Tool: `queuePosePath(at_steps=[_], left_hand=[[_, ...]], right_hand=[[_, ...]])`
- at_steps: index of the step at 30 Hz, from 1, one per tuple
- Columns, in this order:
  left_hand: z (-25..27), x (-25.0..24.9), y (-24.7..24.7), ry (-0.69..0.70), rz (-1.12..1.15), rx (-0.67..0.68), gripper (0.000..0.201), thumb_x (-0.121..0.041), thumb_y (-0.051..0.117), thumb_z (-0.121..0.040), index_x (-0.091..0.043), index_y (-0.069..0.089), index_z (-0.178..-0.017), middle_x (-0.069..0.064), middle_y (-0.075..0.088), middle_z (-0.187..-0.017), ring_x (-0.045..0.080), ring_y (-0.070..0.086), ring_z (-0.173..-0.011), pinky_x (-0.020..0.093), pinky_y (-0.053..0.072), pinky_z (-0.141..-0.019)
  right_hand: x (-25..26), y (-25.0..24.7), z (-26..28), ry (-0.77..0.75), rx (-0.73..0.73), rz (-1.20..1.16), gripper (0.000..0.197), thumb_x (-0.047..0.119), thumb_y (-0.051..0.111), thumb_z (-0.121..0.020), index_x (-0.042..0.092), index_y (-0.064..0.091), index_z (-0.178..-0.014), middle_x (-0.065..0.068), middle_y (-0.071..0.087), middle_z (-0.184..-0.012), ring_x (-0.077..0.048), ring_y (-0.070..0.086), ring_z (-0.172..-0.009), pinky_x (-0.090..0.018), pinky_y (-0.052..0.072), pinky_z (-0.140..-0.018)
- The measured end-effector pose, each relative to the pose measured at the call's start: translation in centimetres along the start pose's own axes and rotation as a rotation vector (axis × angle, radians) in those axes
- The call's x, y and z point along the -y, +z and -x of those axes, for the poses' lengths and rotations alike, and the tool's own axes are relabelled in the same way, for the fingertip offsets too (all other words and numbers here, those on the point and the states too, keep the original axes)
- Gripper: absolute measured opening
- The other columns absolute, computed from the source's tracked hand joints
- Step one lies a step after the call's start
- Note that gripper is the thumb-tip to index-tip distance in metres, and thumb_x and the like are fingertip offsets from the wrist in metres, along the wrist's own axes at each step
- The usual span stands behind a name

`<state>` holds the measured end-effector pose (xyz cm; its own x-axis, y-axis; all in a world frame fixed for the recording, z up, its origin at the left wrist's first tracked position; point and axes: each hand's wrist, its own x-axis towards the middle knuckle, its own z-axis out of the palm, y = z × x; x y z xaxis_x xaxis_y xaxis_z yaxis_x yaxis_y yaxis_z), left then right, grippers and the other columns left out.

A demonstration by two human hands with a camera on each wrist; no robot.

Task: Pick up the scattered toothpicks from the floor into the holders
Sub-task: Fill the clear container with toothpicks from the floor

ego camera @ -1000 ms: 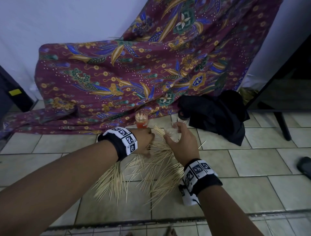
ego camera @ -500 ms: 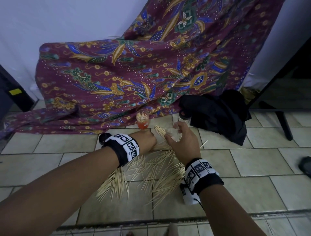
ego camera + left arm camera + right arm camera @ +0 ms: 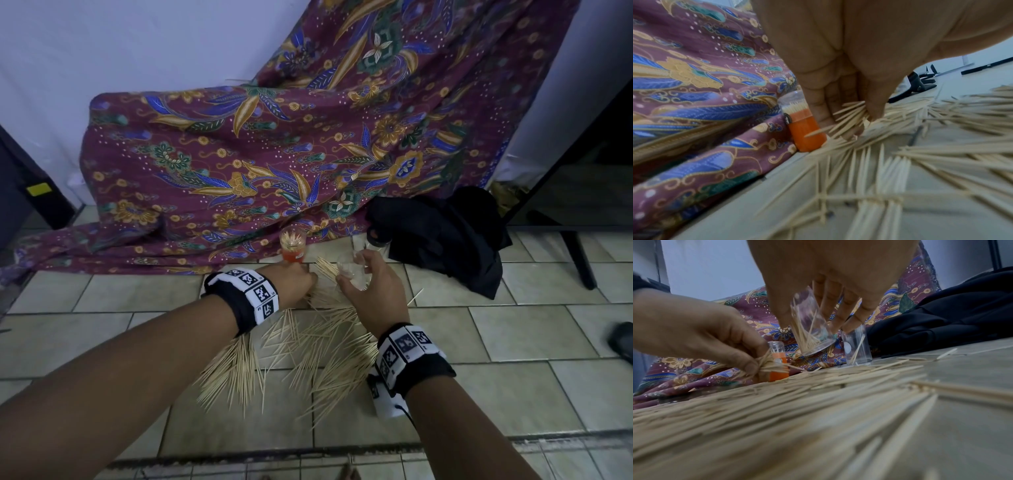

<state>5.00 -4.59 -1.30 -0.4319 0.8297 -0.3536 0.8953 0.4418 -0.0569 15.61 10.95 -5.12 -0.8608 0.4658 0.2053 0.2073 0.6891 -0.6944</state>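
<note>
Many toothpicks [image 3: 308, 353] lie scattered on the tiled floor between my arms. My left hand [image 3: 294, 284] pinches a bunch of toothpicks [image 3: 851, 113] just above the pile, close to the orange holder [image 3: 292, 247], which stands full. My right hand [image 3: 370, 284] grips a clear holder [image 3: 809, 327], tilted and lifted off the floor, with several toothpicks inside. A second clear holder [image 3: 858, 345] stands on the floor behind it and holds a few toothpicks.
A purple patterned cloth [image 3: 274, 154] drapes down to the floor behind the holders. A black cloth heap [image 3: 445, 236] lies at the right. A dark stand leg [image 3: 579, 253] rises further right, and a dark object [image 3: 621, 339] sits at the right edge.
My left hand has slid forward and right toward the orange holder, gathering toothpicks. The right hand with the clear holder has shifted slightly forward.
</note>
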Motion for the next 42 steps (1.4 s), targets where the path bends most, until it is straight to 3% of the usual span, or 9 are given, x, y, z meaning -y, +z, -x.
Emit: queuePosePath(at_steps=[5,7,11,16,20,26,31,39,42], left_hand=[[0.8,2.3,-1.7,-0.028,0.094,0.063,0.025,-0.020,0.044,-0.099,-0.016,0.057,-0.120,0.014,0.062,-0.110,0.032,0.062,-0.096,0.043,0.053,-0.081],[1.3,3.1,-3.0,-0.033,0.115,0.063,0.025,-0.025,0.044,-0.101,-0.019,0.057,-0.121,0.008,0.061,-0.103,0.027,0.061,-0.089,0.037,0.051,-0.078],[2.5,4.0,-6.1,-0.023,0.138,-0.018,0.020,-0.028,0.045,-0.100,-0.018,0.059,-0.109,-0.004,0.052,-0.076,0.019,0.056,-0.073,0.033,0.048,-0.069],[2.3,3.6,-8.7,0.024,0.131,-0.090,0.019,-0.026,0.045,-0.100,-0.014,0.059,-0.093,-0.004,0.051,-0.070,0.020,0.051,-0.073,0.034,0.045,-0.068],[1.1,1.8,-9.5,0.054,0.014,-0.008,0.021,-0.021,0.045,-0.101,-0.013,0.063,-0.105,0.005,0.058,-0.084,0.022,0.051,-0.076,0.031,0.040,-0.067],[-0.1,0.1,-10.0,0.047,-0.140,0.129,0.016,-0.011,0.043,-0.100,-0.008,0.058,-0.097,0.001,0.039,-0.069,0.024,0.044,-0.078,0.033,0.035,-0.065],[0.3,1.3,-10.5,0.043,-0.069,0.111,0.019,-0.015,0.047,-0.099,-0.008,0.064,-0.102,0.004,0.053,-0.079,0.024,0.050,-0.078,0.032,0.043,-0.068],[0.3,2.4,-10.7,0.020,-0.081,0.150,0.022,-0.014,0.044,-0.099,-0.010,0.066,-0.100,0.000,0.056,-0.078,0.016,0.051,-0.072,0.025,0.035,-0.056],[0.3,2.1,-10.7,0.012,-0.088,0.145,0.021,-0.017,0.045,-0.100,-0.011,0.065,-0.106,0.006,0.058,-0.089,0.024,0.055,-0.083,0.028,0.039,-0.065]], right_hand=[[0.0,0.1,-0.1,0.012,0.002,-0.012,0.050,0.044,0.072,-0.081,0.022,0.053,-0.122,0.007,0.063,-0.115,-0.015,0.057,-0.104,-0.032,0.047,-0.086],[0.1,0.2,-0.1,0.010,0.001,-0.014,0.049,0.043,0.072,-0.081,0.022,0.054,-0.121,0.007,0.063,-0.114,-0.015,0.057,-0.102,-0.033,0.048,-0.086],[0.2,0.3,-0.2,0.003,0.004,0.001,0.050,0.041,0.073,-0.080,0.020,0.055,-0.121,0.005,0.062,-0.114,-0.017,0.056,-0.104,-0.032,0.046,-0.086],[0.5,0.5,-0.3,-0.017,0.034,0.018,0.047,0.040,0.075,-0.079,0.023,0.055,-0.117,0.003,0.062,-0.110,-0.018,0.056,-0.102,-0.032,0.045,-0.082],[1.0,0.6,-0.1,-0.030,0.040,0.023,0.052,0.038,0.077,-0.078,0.020,0.056,-0.122,0.000,0.064,-0.112,-0.020,0.057,-0.102,-0.033,0.046,-0.083],[1.1,0.6,0.0,-0.018,0.029,0.005,0.051,0.035,0.078,-0.077,0.019,0.056,-0.121,-0.001,0.063,-0.112,-0.021,0.056,-0.103,-0.036,0.047,-0.086],[1.0,0.5,-0.1,-0.007,0.032,0.007,0.050,0.036,0.077,-0.078,0.020,0.057,-0.120,-0.001,0.063,-0.111,-0.021,0.055,-0.103,-0.035,0.045,-0.087],[1.2,0.5,-0.1,-0.019,0.032,0.018,0.047,0.036,0.077,-0.078,0.019,0.057,-0.118,-0.001,0.063,-0.110,-0.021,0.054,-0.103,-0.033,0.043,-0.084],[1.2,0.4,-0.1,-0.024,0.031,0.021,0.047,0.036,0.077,-0.078,0.019,0.057,-0.117,0.000,0.063,-0.109,-0.022,0.054,-0.102,-0.032,0.042,-0.083]])
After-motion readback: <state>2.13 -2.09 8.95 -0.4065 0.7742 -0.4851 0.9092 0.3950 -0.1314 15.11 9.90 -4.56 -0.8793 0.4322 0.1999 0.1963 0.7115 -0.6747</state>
